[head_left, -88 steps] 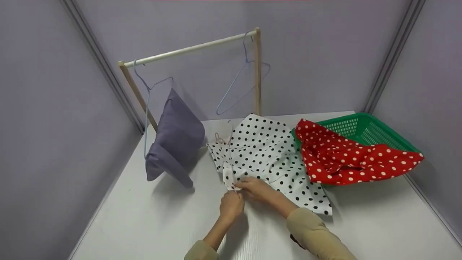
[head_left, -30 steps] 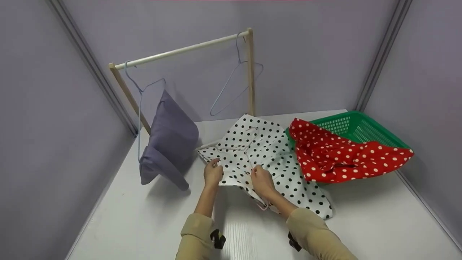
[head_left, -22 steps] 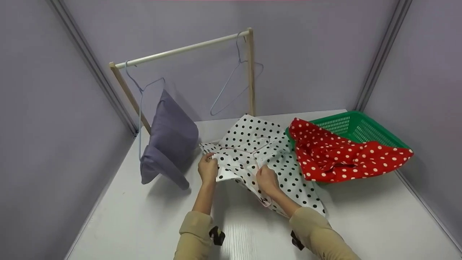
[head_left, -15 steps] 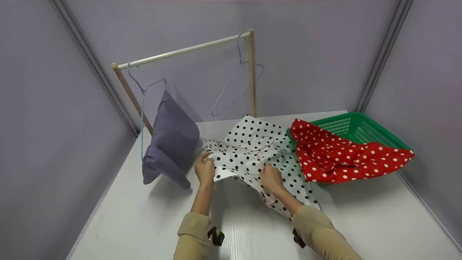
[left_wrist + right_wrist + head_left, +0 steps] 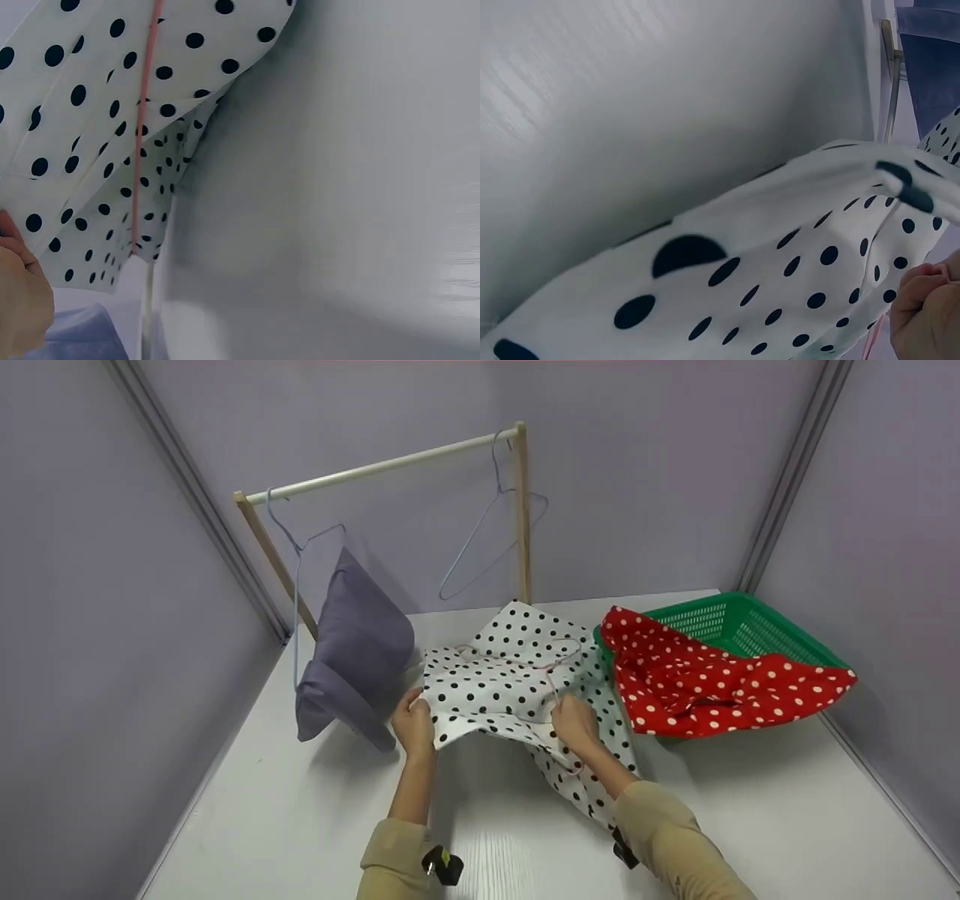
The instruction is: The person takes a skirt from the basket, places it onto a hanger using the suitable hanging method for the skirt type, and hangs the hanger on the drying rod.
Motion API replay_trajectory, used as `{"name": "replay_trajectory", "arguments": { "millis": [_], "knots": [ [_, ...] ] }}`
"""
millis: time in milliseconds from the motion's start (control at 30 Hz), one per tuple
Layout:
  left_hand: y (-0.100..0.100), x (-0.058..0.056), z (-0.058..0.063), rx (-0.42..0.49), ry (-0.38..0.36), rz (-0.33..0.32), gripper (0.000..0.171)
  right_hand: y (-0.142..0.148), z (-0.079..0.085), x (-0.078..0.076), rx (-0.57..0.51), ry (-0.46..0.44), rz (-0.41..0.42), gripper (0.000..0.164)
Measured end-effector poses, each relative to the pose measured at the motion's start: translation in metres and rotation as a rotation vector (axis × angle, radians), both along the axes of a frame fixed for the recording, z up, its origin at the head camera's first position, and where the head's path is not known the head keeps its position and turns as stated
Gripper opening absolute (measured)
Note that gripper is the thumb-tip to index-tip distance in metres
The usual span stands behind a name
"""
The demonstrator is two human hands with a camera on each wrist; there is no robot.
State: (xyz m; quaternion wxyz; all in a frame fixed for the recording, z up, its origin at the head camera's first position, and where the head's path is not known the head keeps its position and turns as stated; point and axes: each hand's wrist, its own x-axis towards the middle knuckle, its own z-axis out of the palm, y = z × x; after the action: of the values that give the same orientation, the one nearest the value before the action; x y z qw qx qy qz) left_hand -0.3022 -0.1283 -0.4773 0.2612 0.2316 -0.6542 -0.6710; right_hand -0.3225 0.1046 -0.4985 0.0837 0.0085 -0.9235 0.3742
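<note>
A white garment with black polka dots [image 5: 487,690] spreads over the middle of the table, its near part raised off the surface. My left hand [image 5: 414,726] pinches its left edge; in the left wrist view the left hand [image 5: 22,300] has a thumb on the cloth. With curled fingers my right hand [image 5: 576,724] grips one side of a thin pink hanger [image 5: 551,681], whose hook lies over the dotted cloth. The hanger's pink bar [image 5: 142,112] crosses the cloth in the left wrist view. In the right wrist view the right hand [image 5: 930,311] is partly cut off.
Behind stands a wooden rack [image 5: 382,465] with a bare blue hanger [image 5: 469,540] at its right end. A purple garment [image 5: 360,637] hangs from another at the left. A red dotted garment [image 5: 720,690] drapes over a green basket [image 5: 795,637] at right.
The pink hanger has come to lie across the dotted garment. Lately my left hand has moved left and towards me, drawing the cloth's left edge along. My right hand has shifted right with the hanger.
</note>
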Motion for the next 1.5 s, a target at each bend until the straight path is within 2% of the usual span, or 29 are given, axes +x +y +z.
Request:
{"name": "replay_trajectory", "arguments": {
  "millis": [200,300,433,533,633,800,867,1033,1267,1400,1500],
  "knots": [
    [-0.002,0.012,-0.008,0.036,0.029,0.02,0.035,-0.003,0.0,-0.002,-0.003,-0.02,-0.005,0.029],
    [-0.002,0.017,-0.01,0.034,0.046,0.044,0.035,-0.003,0.001,-0.003,0.003,-0.024,-0.012,0.029],
    [-0.002,0.022,-0.014,0.0,0.062,0.065,0.035,-0.005,0.005,-0.004,0.026,-0.005,0.0,0.024],
    [-0.003,0.023,-0.018,-0.047,0.044,0.033,0.037,-0.007,0.01,-0.002,0.04,0.03,0.03,0.019],
    [-0.005,0.025,-0.022,-0.099,0.008,-0.029,0.04,-0.01,0.016,-0.001,0.049,0.126,0.081,0.015],
    [0.001,0.035,-0.035,-0.201,-0.016,-0.135,0.046,-0.013,0.033,-0.006,0.136,0.387,0.155,0.01],
    [0.006,0.04,-0.04,-0.279,-0.031,-0.181,0.05,-0.013,0.043,-0.01,0.169,0.483,0.163,0.008],
    [0.019,0.046,-0.05,-0.508,-0.105,-0.267,0.057,-0.015,0.066,-0.019,0.22,0.641,0.217,0.007],
    [0.041,0.05,-0.065,-0.712,-0.13,-0.324,0.056,-0.023,0.072,-0.023,0.322,0.838,0.363,0.005],
    [0.056,0.046,-0.073,-0.737,-0.156,-0.38,0.057,-0.023,0.071,-0.027,0.431,0.959,0.482,0.005],
    [0.066,0.039,-0.077,-0.704,-0.195,-0.428,0.056,-0.022,0.064,-0.03,0.504,1.029,0.564,0.005]
  ]
}}
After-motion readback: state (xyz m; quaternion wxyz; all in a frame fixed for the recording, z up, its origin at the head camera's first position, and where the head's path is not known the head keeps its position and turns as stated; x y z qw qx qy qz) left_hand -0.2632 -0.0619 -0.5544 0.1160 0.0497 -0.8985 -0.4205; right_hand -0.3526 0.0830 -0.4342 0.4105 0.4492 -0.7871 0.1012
